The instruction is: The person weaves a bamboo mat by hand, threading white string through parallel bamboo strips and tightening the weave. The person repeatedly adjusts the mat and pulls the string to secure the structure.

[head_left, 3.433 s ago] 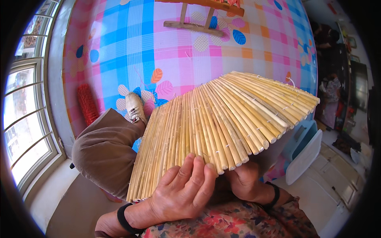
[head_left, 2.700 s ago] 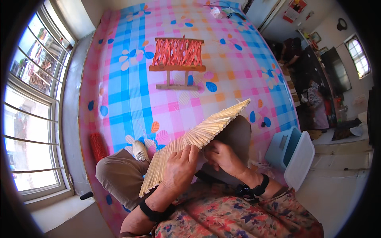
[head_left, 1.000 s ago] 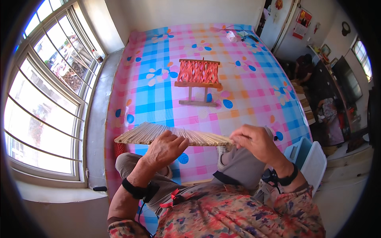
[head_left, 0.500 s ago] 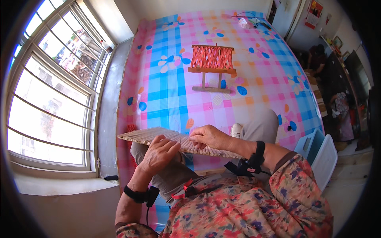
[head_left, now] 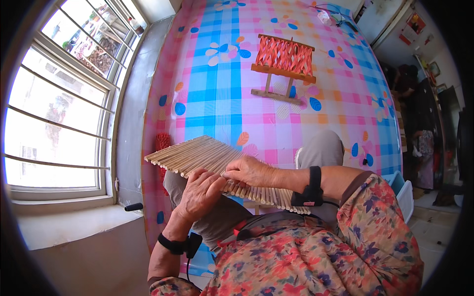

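A mat of pale, round reed sticks (head_left: 192, 151) lies slanted over my bent legs, its near ends facing me. My left hand (head_left: 200, 195) has its fingers curled on the near edge, left of the middle. Just to its right my right hand (head_left: 250, 170) pinches at the mat near that edge; whether a thread is between its fingertips is too small to tell. A wooden stand (head_left: 284, 74) wound with red-orange strips stands farther forward on the checked floor sheet (head_left: 212, 89). A red bristly object (head_left: 163, 140) shows beyond the mat's left end.
A barred window (head_left: 59, 128) with a sill runs along the left, a black cylinder (head_left: 133, 207) on the sill. A blue-and-white plastic bin (head_left: 402, 197) is at my right. Beyond the sheet's right edge are two other people (head_left: 406, 81), one in patterned clothing (head_left: 424, 143), beside dark furniture.
My right hand has moved leftward from the mat's right end to beside my left hand. The mat now tilts, showing more of its face, with its right end lower. My left hand stays on the edge.
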The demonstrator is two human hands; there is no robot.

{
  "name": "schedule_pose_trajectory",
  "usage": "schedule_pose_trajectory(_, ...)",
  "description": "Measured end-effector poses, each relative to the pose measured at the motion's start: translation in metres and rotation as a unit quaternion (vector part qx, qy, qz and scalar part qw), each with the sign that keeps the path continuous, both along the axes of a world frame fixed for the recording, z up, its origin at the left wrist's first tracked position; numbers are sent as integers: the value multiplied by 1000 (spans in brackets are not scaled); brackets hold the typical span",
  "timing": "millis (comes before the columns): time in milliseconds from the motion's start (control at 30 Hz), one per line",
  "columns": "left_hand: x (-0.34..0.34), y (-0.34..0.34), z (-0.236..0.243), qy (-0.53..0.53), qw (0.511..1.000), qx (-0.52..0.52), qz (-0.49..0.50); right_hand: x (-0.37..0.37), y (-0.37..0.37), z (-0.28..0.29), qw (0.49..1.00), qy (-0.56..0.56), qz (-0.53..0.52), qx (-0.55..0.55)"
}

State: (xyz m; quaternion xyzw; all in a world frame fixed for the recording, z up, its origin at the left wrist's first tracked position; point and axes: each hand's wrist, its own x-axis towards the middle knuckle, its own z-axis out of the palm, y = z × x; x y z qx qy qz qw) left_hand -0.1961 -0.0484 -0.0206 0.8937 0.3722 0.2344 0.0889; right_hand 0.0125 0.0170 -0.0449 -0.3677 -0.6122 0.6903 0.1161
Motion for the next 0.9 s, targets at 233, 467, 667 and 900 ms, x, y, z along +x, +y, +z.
schedule_pose_trajectory(233, -7, 7, -1, -14, 1000, 3, -18, -15, 2, -1, 998, 16, -40, -39)
schedule_pose_trajectory(467, -13, 5, -3, -6, 1000, 0, -20, -19, -8, -3, 991, 25, -94, -96)
schedule_pose_trajectory(667, -18, 5, -4, -8, 999, -3, -32, 23, 91, 57, 966, 78, -248, -4)
schedule_pose_trajectory(900, -14, 2, -7, -9, 1000, -1, 6, 30, 80, 38, 890, 351, -204, -208)
